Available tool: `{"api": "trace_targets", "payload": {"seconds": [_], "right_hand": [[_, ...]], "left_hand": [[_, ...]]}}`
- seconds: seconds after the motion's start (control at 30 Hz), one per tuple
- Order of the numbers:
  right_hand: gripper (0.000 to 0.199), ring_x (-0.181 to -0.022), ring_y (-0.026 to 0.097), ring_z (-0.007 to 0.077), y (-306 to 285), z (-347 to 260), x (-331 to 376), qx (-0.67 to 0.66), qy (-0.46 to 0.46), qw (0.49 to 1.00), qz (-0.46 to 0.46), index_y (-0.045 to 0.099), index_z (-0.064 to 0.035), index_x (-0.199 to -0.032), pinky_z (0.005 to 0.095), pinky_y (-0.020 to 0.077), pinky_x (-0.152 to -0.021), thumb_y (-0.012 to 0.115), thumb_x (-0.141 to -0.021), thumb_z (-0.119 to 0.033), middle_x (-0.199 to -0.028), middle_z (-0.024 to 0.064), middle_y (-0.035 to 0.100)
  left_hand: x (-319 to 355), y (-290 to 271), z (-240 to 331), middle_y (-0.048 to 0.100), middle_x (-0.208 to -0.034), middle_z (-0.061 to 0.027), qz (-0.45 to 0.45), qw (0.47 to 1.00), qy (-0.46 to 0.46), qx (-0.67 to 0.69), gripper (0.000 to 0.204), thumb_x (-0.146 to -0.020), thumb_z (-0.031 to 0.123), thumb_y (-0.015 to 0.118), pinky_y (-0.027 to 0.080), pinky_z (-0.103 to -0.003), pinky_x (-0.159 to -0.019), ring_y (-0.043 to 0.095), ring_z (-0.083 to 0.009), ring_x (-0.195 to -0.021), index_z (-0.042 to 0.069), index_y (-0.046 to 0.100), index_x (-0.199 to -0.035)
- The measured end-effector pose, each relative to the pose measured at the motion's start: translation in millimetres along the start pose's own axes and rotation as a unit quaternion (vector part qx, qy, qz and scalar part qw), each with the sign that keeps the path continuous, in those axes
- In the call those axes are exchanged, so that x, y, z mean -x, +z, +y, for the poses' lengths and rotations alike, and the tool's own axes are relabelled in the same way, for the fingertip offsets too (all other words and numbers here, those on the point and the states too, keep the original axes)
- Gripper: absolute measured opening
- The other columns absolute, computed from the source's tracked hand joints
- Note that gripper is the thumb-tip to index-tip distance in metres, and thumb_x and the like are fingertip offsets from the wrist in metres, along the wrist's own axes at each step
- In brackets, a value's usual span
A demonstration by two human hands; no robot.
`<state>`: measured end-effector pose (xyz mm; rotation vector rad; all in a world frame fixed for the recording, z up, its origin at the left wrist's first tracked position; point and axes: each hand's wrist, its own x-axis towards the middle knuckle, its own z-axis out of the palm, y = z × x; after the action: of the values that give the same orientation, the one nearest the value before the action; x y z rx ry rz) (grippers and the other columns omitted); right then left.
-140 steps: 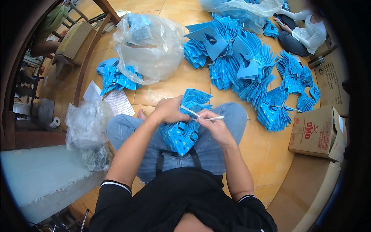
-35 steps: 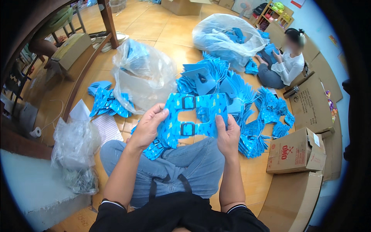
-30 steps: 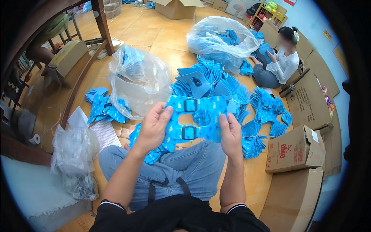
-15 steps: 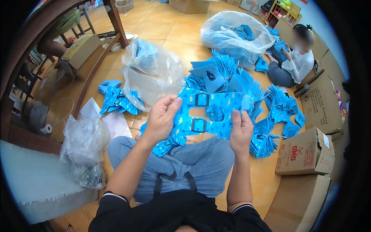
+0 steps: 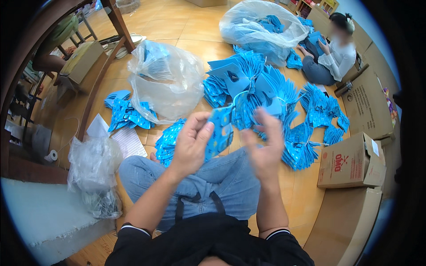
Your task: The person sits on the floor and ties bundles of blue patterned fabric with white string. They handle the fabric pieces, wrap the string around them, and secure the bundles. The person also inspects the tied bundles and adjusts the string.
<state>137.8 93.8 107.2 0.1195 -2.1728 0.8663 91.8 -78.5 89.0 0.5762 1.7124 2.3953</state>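
My left hand (image 5: pixel 191 144) is closed on a flat blue patterned piece (image 5: pixel 219 132), thumb on its near face. The piece has cut-out openings and is turned nearly edge-on, so its dark buckles hardly show. To the right of it, apart from it, my right hand (image 5: pixel 266 153) is blurred by motion, with fingers spread and nothing seen in them. Bundles of plain blue cut pieces (image 5: pixel 237 73) fan out on the floor just beyond my hands. A stack of patterned pieces (image 5: pixel 167 144) lies by my left wrist, partly hidden.
A clear plastic bag (image 5: pixel 171 95) lies left of the bundles; a larger bag (image 5: pixel 239 22) of blue pieces stands behind. More patterned bundles (image 5: pixel 301 148) and a cardboard box (image 5: pixel 346 164) are at the right. Another person (image 5: pixel 339 57) sits far right. Crumpled plastic (image 5: pixel 93 162) is at the left.
My right hand has let go of the piece's right edge and moved slightly left. The piece has turned from facing me to nearly edge-on, still in my left hand.
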Motion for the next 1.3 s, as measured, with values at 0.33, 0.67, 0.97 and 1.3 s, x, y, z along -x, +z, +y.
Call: {"api": "trace_targets", "payload": {"seconds": [0.33, 0.67, 0.97, 1.3], "right_hand": [[0.027, -0.08, 0.061, 0.0097, 19.9, -15.4, 23.8, -0.338, 0.284, 0.897, -0.031, 0.064, 0.005, -0.115, 0.0237, 0.0496, -0.07, 0.059, -0.097, -0.014, -0.091, 0.006, 0.067], [0.062, -0.118, 0.056, 0.0407, 17.7, -20.8, 28.4, -0.1, 0.074, 0.986, -0.109, 0.05, 0.0068, -0.133, 0.0409, 0.0465, -0.097, 0.075, -0.082, -0.017, -0.13, 0.029, 0.054], [0.046, -0.098, 0.059, 0.0074, 14.5, -18.6, 27.3, -0.346, 0.322, 0.875, -0.101, 0.053, 0.0065, -0.132, 0.0248, 0.0475, -0.086, 0.052, -0.101, -0.028, -0.103, 0.0093, 0.07], [0.049, -0.117, 0.054, 0.0144, 0.8, 19.6, 15.7, -0.196, 0.222, 0.953, 0.06, 0.049, 0.0058, -0.135, 0.0297, 0.0449, -0.097, 0.057, -0.099, -0.026, -0.128, 0.0128, 0.058]], "left_hand": [[20.9, 8.9, -16.5, 0.065, -0.105, -0.0083, 0.009, 0.991, -0.032, 0.127, 0.022, -0.101, 0.012, 0.044, 0.046, -0.025, -0.085, 0.059, -0.0083, -0.095, 0.002, 0.046, -0.121], [4.8, 17.3, -10.6, 0.063, -0.113, -0.0073, 0.133, 0.974, -0.048, 0.175, 0.027, -0.103, 0.016, 0.047, 0.048, -0.025, -0.087, 0.06, -0.0097, -0.1, 0.002, 0.045, -0.126], [24.4, 20.5, -7.9, 0.06, -0.118, -0.0063, 0.02, 0.981, -0.08, 0.173, 0.031, -0.1, 0.008, 0.051, 0.047, -0.026, -0.089, 0.058, -0.0095, -0.104, 0.002, 0.046, -0.13], [13.3, -17.6, 5.3, 0.061, -0.115, -0.0045, -0.032, 0.952, -0.163, 0.258, 0.045, -0.093, 0.003, 0.054, 0.053, -0.027, -0.086, 0.062, -0.0089, -0.099, 0.002, 0.042, -0.137]]}}
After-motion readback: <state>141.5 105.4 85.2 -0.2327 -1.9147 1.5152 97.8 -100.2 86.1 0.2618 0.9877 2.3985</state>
